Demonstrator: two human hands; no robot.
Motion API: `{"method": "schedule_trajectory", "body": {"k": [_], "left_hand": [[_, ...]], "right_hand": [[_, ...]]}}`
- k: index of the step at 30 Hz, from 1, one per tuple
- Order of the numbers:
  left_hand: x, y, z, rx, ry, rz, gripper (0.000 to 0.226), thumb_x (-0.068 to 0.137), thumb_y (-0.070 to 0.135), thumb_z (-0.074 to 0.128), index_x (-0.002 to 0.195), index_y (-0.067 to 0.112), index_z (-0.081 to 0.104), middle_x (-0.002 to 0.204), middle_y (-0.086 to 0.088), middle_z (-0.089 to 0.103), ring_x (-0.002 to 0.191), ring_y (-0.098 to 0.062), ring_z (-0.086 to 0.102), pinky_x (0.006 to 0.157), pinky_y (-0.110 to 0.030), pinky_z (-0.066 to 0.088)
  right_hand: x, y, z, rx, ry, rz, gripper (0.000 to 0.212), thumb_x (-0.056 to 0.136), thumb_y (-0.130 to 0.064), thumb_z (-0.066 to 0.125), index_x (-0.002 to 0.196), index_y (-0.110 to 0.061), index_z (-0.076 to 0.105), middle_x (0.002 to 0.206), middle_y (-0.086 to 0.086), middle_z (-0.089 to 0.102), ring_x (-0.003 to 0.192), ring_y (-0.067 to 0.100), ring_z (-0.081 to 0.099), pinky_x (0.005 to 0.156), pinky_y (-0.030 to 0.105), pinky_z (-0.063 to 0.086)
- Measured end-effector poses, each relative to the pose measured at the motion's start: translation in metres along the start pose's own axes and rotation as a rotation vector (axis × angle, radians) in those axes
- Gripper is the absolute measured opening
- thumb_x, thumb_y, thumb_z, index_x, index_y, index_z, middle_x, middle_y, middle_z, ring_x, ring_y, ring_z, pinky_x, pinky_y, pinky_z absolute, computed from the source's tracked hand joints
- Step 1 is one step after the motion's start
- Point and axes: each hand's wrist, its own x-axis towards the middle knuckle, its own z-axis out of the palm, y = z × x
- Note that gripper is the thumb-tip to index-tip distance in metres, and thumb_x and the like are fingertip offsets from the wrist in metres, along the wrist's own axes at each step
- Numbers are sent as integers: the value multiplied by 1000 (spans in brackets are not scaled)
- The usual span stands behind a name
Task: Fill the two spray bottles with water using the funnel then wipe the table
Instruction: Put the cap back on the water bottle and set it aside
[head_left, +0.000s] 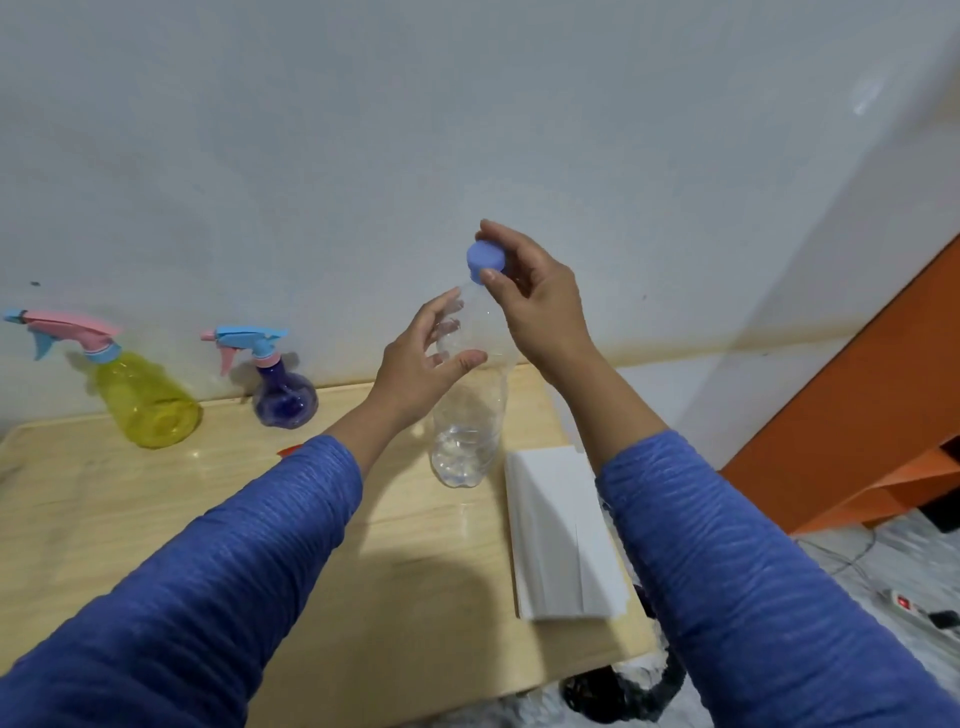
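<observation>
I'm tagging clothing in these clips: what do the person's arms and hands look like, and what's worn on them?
Both arms wear long blue sleeves of a heathered knit with fine crosswise streaks, ending just short of the wrists. The left hand and right hand are bare: no gloves, and no rings, watch or bracelet show in this view.

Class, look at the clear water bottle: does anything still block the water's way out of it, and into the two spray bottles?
Yes. The blue cap, pinched by the right hand, sits on the clear bottle. The yellow spray bottle and purple spray bottle both wear their trigger heads.
</observation>
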Motion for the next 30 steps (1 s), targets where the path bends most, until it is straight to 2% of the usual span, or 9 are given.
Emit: {"method": "schedule_trajectory", "body": {"k": [4,8,12,15,20,22,25,27,30], "left_hand": [[0,0,-2,-7,-4,-7,72,76,31,75,136,37,37,132,19,48,124,-1,47,101,-40,46],[-4,-1,-4,-31,0,-12,72,76,28,75,136,37,36,132,18,47,124,0,47,102,-40,45],[-8,-2,-6,-39,2,-14,70,77,26,74,135,37,36,134,17,47,125,1,46,103,-38,45],[-10,0,-7,-41,7,-15,70,78,24,74,137,32,37,133,17,46,124,1,46,104,-35,43],[-10,-2,-8,-57,3,-19,69,77,26,74,134,37,37,134,17,46,126,0,45,104,-38,43],[-10,-2,-7,-58,3,-21,69,76,28,75,133,40,37,134,18,46,126,-1,45,104,-40,43],[-10,-1,-6,-43,-2,-17,70,77,26,75,135,36,38,134,18,47,127,-1,45,105,-40,43],[-10,-1,-5,-38,-5,-15,69,78,25,75,135,35,37,133,18,46,127,-1,45,105,-39,42],[-10,-1,-7,-52,5,-20,69,78,25,74,134,39,37,134,18,46,127,-1,44,106,-39,42]], "right_hand": [[8,-3,-9,34,-129,68,40,91,-1,53,129,-14,55,121,-2,62,111,6,57,102,24,44],[10,-3,-11,112,-179,104,37,90,-1,56,126,-13,58,114,-3,63,107,7,59,100,23,46],[7,-4,-2,176,-91,110,21,80,-2,70,97,-13,67,99,4,66,91,12,63,87,23,52],[8,-5,6,104,-35,75,25,72,-9,78,81,-21,58,104,14,61,89,13,60,81,23,52],[6,-7,3,158,-203,100,30,88,-11,61,118,-19,59,114,-3,59,99,3,57,90,18,48],[5,-7,4,128,-169,85,27,88,-8,60,113,-19,62,111,-2,63,99,7,60,92,24,50],[6,-6,12,60,-22,82,26,77,-15,75,99,-20,61,107,4,62,92,9,59,87,29,52],[6,-5,14,69,-17,113,37,75,-22,77,106,-24,57,107,5,57,96,11,57,89,27,51],[3,-2,11,129,-130,191,41,87,-24,65,126,-20,53,120,5,57,106,11,55,93,20,46]]}}
